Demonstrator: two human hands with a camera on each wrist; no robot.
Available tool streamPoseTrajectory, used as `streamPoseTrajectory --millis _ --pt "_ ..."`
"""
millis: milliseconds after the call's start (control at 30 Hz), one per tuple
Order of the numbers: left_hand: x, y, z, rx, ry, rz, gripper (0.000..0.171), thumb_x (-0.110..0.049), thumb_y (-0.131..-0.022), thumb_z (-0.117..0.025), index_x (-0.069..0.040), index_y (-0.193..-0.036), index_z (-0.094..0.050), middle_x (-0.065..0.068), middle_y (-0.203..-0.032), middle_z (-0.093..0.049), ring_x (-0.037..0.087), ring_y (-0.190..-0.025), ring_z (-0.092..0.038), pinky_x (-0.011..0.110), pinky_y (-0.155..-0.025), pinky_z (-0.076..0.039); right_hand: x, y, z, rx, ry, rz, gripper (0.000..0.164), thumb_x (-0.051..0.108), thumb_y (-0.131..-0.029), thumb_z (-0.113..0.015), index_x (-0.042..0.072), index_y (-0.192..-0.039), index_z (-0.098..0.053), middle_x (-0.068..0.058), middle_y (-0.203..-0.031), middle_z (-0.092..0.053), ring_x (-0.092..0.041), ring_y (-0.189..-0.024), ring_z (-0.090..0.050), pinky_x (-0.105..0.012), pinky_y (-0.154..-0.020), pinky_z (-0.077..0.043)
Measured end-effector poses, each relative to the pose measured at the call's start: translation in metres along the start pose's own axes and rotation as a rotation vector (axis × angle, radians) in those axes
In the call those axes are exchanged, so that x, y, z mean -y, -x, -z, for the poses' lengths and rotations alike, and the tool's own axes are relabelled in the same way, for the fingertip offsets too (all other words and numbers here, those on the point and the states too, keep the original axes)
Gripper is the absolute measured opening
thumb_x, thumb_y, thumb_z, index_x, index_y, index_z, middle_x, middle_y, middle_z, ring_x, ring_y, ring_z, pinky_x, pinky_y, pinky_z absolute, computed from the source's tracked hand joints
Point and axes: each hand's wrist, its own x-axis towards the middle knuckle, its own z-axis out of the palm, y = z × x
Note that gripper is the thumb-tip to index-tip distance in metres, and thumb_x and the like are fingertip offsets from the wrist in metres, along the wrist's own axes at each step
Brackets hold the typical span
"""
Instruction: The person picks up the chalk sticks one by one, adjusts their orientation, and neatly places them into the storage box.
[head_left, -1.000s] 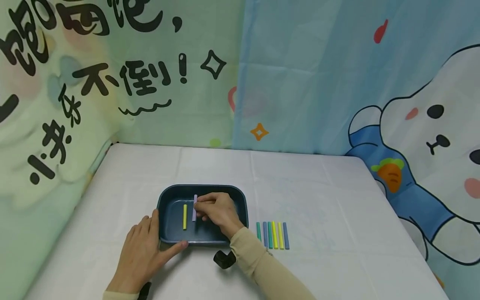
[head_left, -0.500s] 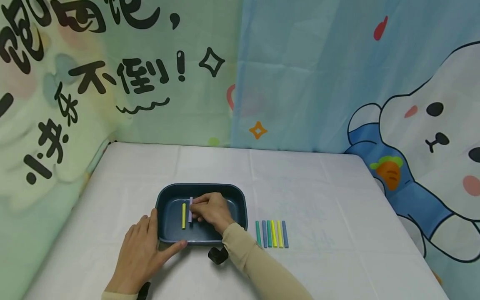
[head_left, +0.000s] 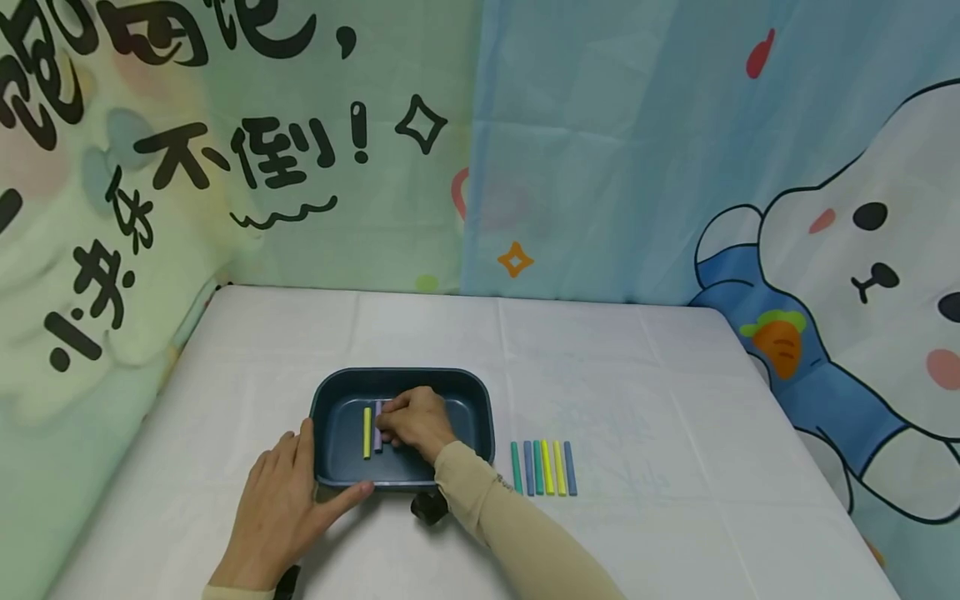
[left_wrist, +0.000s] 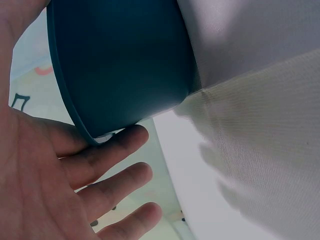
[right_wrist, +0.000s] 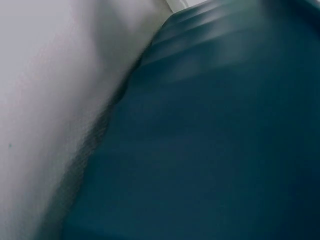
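Observation:
A dark blue tray (head_left: 347, 433) with raised sides stands on the white-covered table. Inside it lies a yellow chalk stick (head_left: 367, 433). Just right of that, a purple chalk stick (head_left: 377, 443) stands roughly parallel, pinched by the fingertips of my right hand (head_left: 420, 425), which partly hides it. My left hand (head_left: 273, 508) rests against the tray's front left corner, thumb along the front and fairly straight fingers at the left side. In the left wrist view, those fingers (left_wrist: 115, 152) touch the tray's outer wall. Only the tray's outside and the cloth show in the right wrist view.
Right of the tray, several chalk sticks in green, blue and yellow (head_left: 547, 468) lie side by side in a row. A printed curtain (head_left: 585, 167) stands along the back and left of the table (head_left: 675, 433). A black wrist device (head_left: 430, 507) hangs below the right wrist.
My right hand has moved the purple chalk stick left and slightly towards me, closer to the yellow one. My left hand keeps its place at the tray.

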Motion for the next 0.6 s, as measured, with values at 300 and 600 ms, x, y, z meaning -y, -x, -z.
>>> streamPoseTrajectory --millis 300,600 --pt "-0.0001 0.0012 -0.0003 -0.01 0.003 -0.005 0.118 -0.079 -0.08 -0.064 0.015 -0.146 -0.039 0.029 -0.122 -0.057 0.04 -0.105 -0.058 0.055 -0.096 -0.046 -0.0006 -0.0003 -0.0037 -0.016 0.029 -0.016 0.007 0.001 -0.085 -0.079 0.0 -0.09 -0.075 -0.004 -0.068 -0.07 -0.011 -0.055 -0.065 -0.022 -0.051 -0.055" --pt "-0.0002 0.0014 -0.0006 -0.01 0.012 -0.006 0.119 -0.079 -0.08 -0.064 0.015 -0.147 -0.038 0.03 -0.124 -0.057 0.041 -0.107 -0.057 0.056 -0.097 -0.046 -0.0003 0.0013 -0.0033 -0.024 0.035 -0.022 0.004 0.0 -0.085 -0.079 0.0 -0.088 -0.076 -0.005 -0.068 -0.07 -0.01 -0.054 -0.065 -0.022 -0.051 -0.055"
